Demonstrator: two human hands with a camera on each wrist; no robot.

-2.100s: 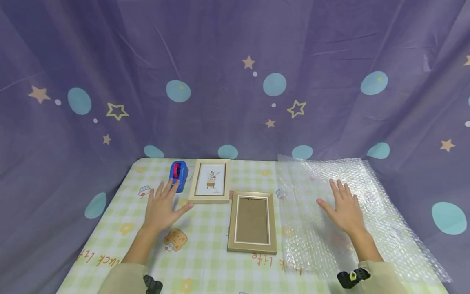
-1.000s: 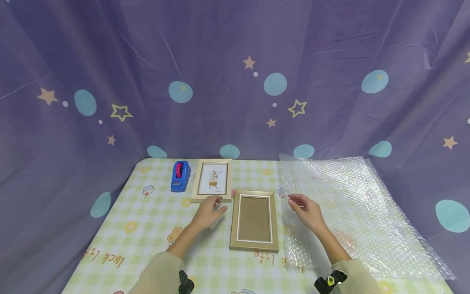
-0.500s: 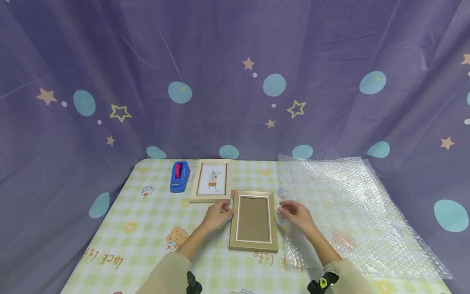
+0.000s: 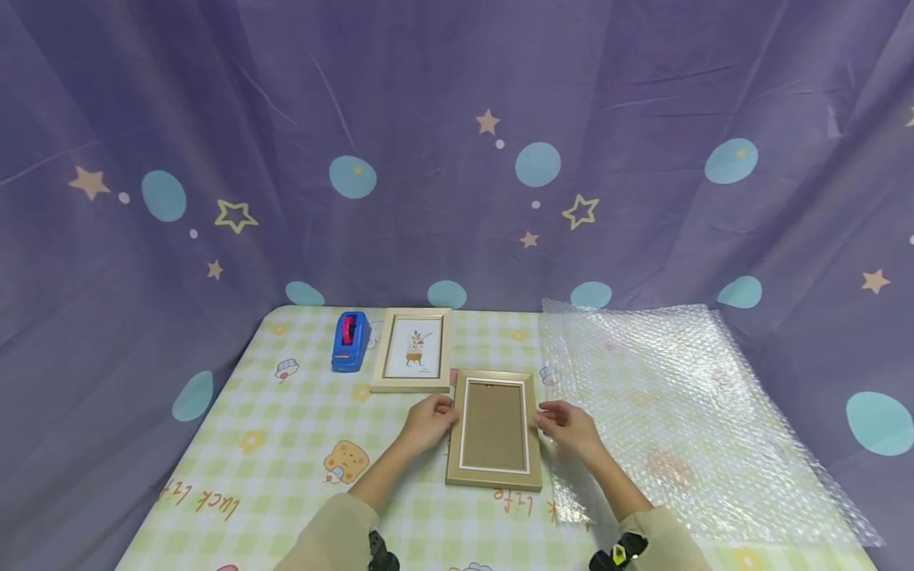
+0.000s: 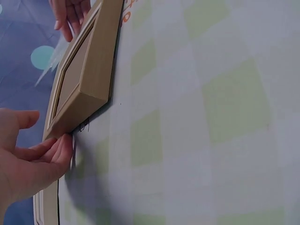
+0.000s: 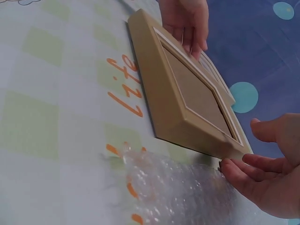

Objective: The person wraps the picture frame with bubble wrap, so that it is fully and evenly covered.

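A gold picture frame [image 4: 493, 428] with a white inner border and a plain brown panel lies flat on the tablecloth. My left hand [image 4: 427, 420] is at its left side, fingertips right at the edge and thumb [image 5: 29, 119] raised apart from it. On the opposite side, my right hand [image 4: 569, 428] has its fingertips [image 6: 230, 167] low against the frame's side, its thumb also lifted off. Behind the left hand lies a second, paler picture frame [image 4: 378, 361] with a picture of a potted plant.
A blue tape dispenser [image 4: 347, 353] with a pink core stands at the back left. A sheet of bubble wrap [image 4: 664, 396] covers the table's right side, its left edge close to the gold frame. A purple curtain [image 4: 457, 95] hangs behind the checked tablecloth [image 4: 286, 460].
Both hands have come inward from wide apart, the left moving right and the right moving left, to the gold frame's two sides. The frames, dispenser and bubble wrap stay put.
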